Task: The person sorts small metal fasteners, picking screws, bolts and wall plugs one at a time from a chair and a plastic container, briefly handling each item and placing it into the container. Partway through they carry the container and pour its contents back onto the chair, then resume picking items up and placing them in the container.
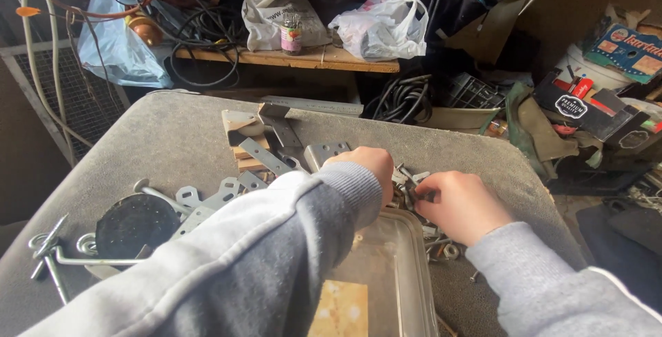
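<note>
Grey counter point(172, 130) held metal brackets point(265, 157) mid-frame. Right hand point(462, 206) had its grip clamped on a small metal bit point(414, 195); left hand point(365, 168), grip curled together, touched the pile beside a clear box point(414, 275).

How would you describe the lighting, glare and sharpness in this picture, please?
Head view: daylight falls evenly on the grey padded tabletop; the white plastic bags are washed out; the clear plastic box shows a soft sheen; the near grey sleeve looks soft; edges curve from the wide lens.
</note>
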